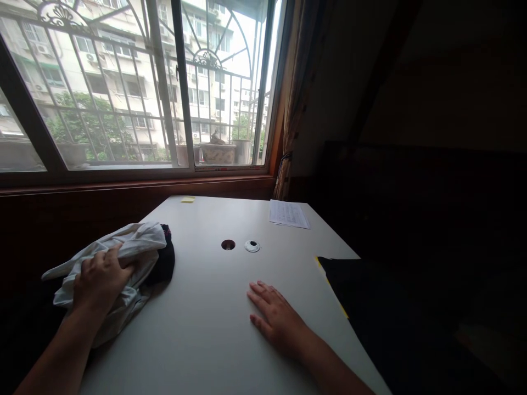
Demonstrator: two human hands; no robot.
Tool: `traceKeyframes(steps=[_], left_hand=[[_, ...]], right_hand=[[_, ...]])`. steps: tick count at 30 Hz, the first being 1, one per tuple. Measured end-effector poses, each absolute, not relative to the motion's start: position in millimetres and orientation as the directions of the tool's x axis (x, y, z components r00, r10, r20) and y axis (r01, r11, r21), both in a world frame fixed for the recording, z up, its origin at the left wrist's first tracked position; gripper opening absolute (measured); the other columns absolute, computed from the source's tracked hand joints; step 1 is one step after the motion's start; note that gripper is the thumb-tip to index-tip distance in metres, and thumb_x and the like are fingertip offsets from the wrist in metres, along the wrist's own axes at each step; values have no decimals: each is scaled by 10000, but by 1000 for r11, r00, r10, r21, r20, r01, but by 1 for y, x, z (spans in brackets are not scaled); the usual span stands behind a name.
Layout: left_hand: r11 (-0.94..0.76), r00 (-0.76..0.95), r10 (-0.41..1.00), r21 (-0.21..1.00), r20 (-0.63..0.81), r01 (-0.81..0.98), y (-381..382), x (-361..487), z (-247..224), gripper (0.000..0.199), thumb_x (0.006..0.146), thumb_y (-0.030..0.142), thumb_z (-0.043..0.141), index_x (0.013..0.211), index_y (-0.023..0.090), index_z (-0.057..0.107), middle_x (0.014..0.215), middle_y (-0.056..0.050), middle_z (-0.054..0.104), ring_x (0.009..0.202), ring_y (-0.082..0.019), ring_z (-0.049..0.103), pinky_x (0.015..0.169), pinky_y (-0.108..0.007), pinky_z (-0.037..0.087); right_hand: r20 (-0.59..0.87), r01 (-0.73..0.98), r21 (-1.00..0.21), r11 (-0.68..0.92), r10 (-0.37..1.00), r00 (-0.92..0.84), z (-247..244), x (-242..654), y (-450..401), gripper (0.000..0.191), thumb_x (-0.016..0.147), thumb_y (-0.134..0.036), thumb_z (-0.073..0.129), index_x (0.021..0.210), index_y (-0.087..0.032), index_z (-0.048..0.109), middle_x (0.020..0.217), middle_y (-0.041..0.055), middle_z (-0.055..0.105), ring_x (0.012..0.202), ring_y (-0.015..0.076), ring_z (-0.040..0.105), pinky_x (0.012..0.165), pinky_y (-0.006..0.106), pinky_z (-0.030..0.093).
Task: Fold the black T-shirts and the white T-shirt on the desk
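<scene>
Left grip, half-curled, clasps white cloth; right grip outstretched.

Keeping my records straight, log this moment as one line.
left hand: on crumpled white cloth | right hand: palm-down over white tabletop | far edge: printed white papers

And there's an open lane up the middle of the white table, between the left hand and the right hand; rumpled white cloth blocks the left side; ahead, a round hole and white ring interrupt the surface; a dark, yellow-edged item crowds the right edge!
</scene>
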State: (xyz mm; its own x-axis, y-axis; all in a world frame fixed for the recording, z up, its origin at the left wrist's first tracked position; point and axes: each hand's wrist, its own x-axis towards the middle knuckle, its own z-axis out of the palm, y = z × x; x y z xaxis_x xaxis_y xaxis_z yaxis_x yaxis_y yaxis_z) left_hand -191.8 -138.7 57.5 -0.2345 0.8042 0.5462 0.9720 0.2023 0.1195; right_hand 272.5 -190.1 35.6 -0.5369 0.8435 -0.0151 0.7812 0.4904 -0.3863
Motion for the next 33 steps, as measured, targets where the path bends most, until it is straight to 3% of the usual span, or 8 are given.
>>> traceKeyframes(steps=[3, 8, 16, 22, 25, 27, 30, 33], left_hand=[[223, -206, 794, 41, 573, 974, -142, -184, 64, 529, 892, 521, 514, 1207, 99, 566, 1020, -192, 638, 962, -385, 575, 772, -462, 456], [125, -126, 782, 45, 610, 991, -150, -160, 77, 430, 938, 497, 451, 1128, 138, 592, 1022, -158, 649, 944, -345, 603, 776, -416, 466], [-257, 173, 726, 29, 665, 966, -158, -118, 80, 298, 955, 387, 487, 1192, 228, 573, 1043, -95, 619, 1003, -330, 579, 834, -435, 497], [-732, 636, 545, -58, 546, 678, -175, -61, 64, 534, 891, 132, 523, 1395, 309, 521, 1013, -71, 634, 936, -280, 584, 843, -418, 524], [-873, 786, 459, 43, 415, 487, -186, -25, 58, 571, 946, 109, 495, 1470, 328, 441, 1122, -71, 661, 1014, -259, 595, 921, -414, 525], [-901, 827, 432, 136, 360, 412, -191, -8, 58, 533, 979, 167, 516, 1483, 307, 412, 1203, -79, 663, 1075, -253, 595, 971, -412, 519], [-907, 834, 419, 212, 358, 365, -193, -2, 59, 535, 989, 266, 556, 1495, 292, 383, 1279, -92, 645, 1137, -256, 590, 986, -407, 528], [-889, 806, 457, 230, 376, 397, -189, -12, 62, 564, 979, 314, 585, 1503, 309, 379, 1346, -95, 614, 1250, -278, 543, 1053, -452, 496]], right_hand=[[-14, 774, -401, 490, 841, -541, 37, 274, -191, 595, 1010, -511, 406, 1553, -266, 389, 1650, 26, 286, 1530, 249, 212, 1257, 469, 173], [2, 762, -430, 485, 844, -536, 38, 275, -193, 582, 998, -497, 445, 1539, -285, 414, 1638, 26, 320, 1523, 257, 234, 1254, 482, 182], [51, 752, -446, 485, 853, -519, 37, 277, -192, 580, 974, -441, 496, 1522, -258, 442, 1589, 58, 415, 1492, 261, 308, 1244, 486, 226], [197, 678, -513, 526, 841, -504, 16, 279, -186, 824, 886, -416, 642, 1593, -255, 250, 1581, 122, 391, 1442, 303, 384, 1200, 510, 317], [360, 605, -529, 596, 803, -476, 5, 277, -182, 929, 806, -409, 730, 1579, -228, 249, 1564, 169, 352, 1414, 354, 399, 1135, 507, 407], [409, 591, -528, 610, 793, -452, 4, 276, -181, 783, 814, -381, 717, 1503, -219, 383, 1491, 171, 407, 1362, 351, 446, 1092, 481, 452], [349, 628, -533, 566, 824, -447, 14, 275, -182, 397, 794, -353, 731, 1162, -233, 639, 1267, 109, 534, 1175, 294, 553, 1011, 418, 499], [301, 666, -521, 534, 845, -442, 27, 273, -185, 249, 738, -328, 763, 940, -219, 667, 1125, 78, 553, 1046, 262, 560, 950, 389, 502]])
